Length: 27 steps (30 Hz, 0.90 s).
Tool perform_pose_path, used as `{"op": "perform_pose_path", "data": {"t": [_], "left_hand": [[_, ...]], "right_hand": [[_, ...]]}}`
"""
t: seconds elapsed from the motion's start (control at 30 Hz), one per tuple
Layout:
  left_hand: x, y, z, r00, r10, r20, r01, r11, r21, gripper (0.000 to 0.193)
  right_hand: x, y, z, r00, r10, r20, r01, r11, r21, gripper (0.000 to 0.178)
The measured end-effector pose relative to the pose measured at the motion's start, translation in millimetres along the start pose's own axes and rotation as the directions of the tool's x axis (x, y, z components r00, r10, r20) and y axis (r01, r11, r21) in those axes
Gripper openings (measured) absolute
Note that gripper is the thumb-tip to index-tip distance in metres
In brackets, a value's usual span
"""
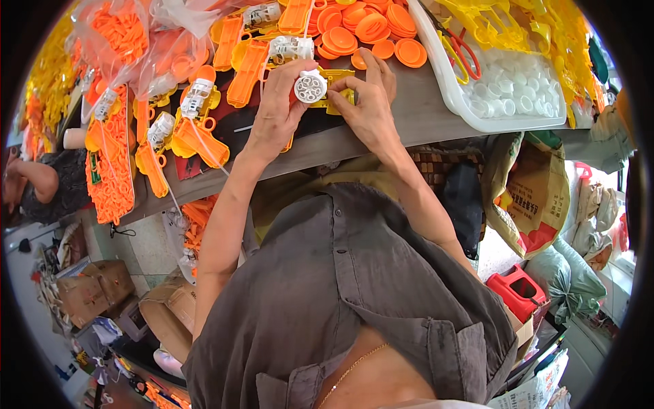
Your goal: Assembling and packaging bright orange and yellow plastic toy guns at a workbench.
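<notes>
In my left hand [278,109] is a white plastic cylinder [310,87], its round end with a ring of holes turned up toward me. The fingers and thumb close around its left side. My right hand [371,112] pinches the edge of a yellow plastic toy shell [337,74] just right of the cylinder. The shell and cylinder meet or overlap; whether they are joined I cannot tell. Beyond my left hand lies a yellow and orange toy body [250,71] with a white cylinder unit [291,48]. Similar toy bodies [199,140] spread to the left.
Orange discs [338,41] pile at the back. A translucent bin [496,125] at right holds small white caps [524,102] and red-handled scissors [464,54]. An orange-filled tray [112,184] stands left, near another person's arm [39,178]. A sack [538,187] stands below the table edge.
</notes>
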<state>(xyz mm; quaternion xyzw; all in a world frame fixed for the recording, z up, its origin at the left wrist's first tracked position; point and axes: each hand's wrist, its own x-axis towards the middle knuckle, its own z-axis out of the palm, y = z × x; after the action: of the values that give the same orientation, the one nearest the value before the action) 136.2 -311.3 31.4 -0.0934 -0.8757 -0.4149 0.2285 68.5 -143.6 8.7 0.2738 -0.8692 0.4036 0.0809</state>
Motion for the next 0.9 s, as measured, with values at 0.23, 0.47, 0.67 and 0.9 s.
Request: {"op": "perform_pose_path", "data": {"t": [0.23, 0.47, 0.67, 0.9], "left_hand": [[0.5, -0.1, 0.8, 0.999, 0.033, -0.016, -0.032, 0.999, 0.015, 0.054], [1.3, -2.2, 3.0, 0.996, 0.079, -0.04, -0.076, 0.994, 0.075, 0.054], [1.6, -1.8, 2.3, 0.995, 0.095, -0.014, -0.092, 0.987, 0.13, 0.056], [4.2, 1.5, 5.2, 0.99, 0.142, -0.01, -0.136, 0.968, 0.212, 0.056]], "right_hand": [[0.8, -7.0, 3.1, 1.0, -0.005, 0.018, 0.006, 0.998, -0.058, 0.02], [1.3, -2.1, 4.4, 1.0, 0.008, 0.012, -0.01, 0.993, 0.116, 0.018], [2.4, -3.4, -2.1, 0.986, -0.048, 0.163, 0.047, 0.999, 0.015, 0.018], [6.9, -3.1, 6.6, 0.997, -0.064, 0.049, 0.063, 0.998, 0.018, 0.023]]}}
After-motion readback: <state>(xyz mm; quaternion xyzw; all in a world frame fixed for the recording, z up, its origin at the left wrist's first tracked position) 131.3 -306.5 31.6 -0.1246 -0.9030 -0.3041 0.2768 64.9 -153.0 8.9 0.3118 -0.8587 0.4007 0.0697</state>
